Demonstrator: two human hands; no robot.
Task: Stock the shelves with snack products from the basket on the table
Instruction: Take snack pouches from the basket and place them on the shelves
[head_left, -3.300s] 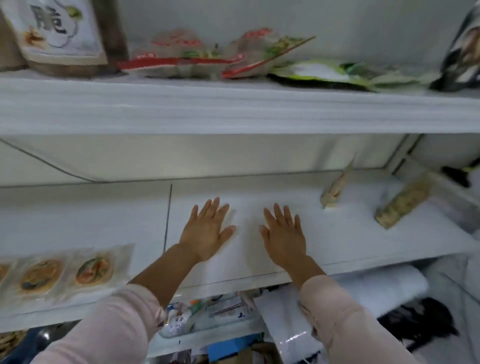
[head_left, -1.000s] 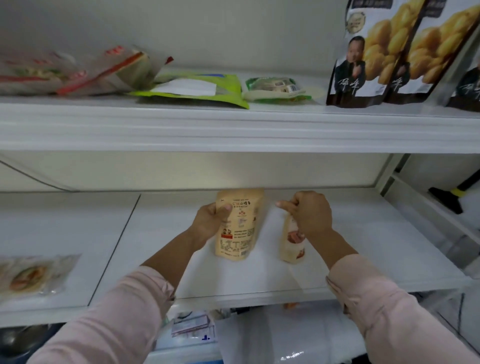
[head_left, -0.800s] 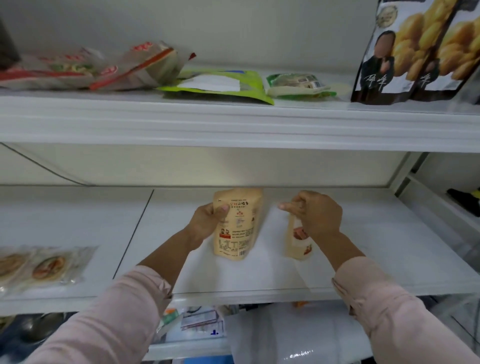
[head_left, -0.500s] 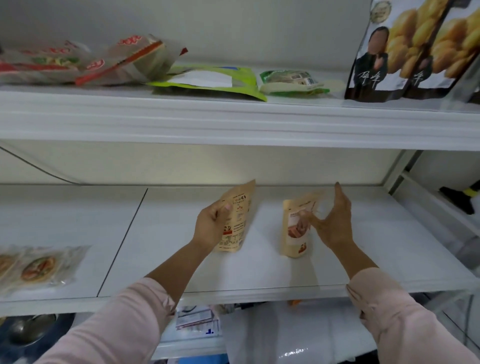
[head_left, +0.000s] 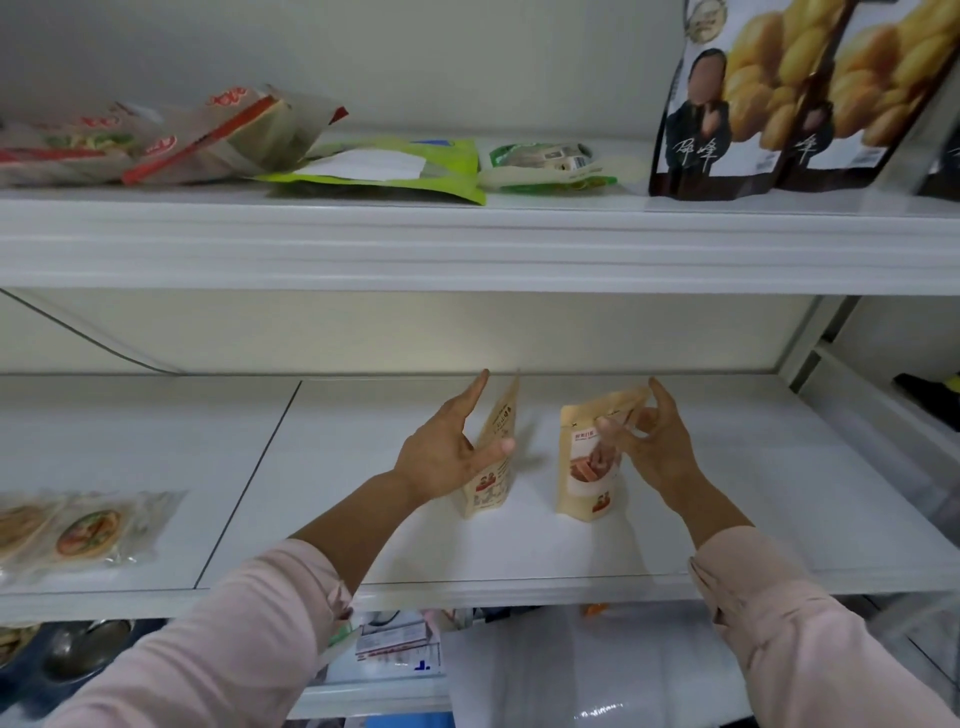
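middle shelf (head_left: 727, 519), right of centre: two tan stand-up pouches, upright and just apart. we log the left pouch (head_left: 493, 478) turned nearly edge-on, with our left hand (head_left: 447, 457) spread round it, fingers straight along its left face and thumb tip touching its front, nothing clamped. the right pouch (head_left: 587, 483) faces us, its upper right corner pinched by our right hand (head_left: 657, 449), thumb across the front and index finger behind. also listed: clear-wrapped round cakes (head_left: 88, 530) flat at the near left of that shelf, and on the upper shelf (head_left: 467, 244) a green packet (head_left: 395, 166) lying flat and big black bags (head_left: 779, 104) upright at the right.
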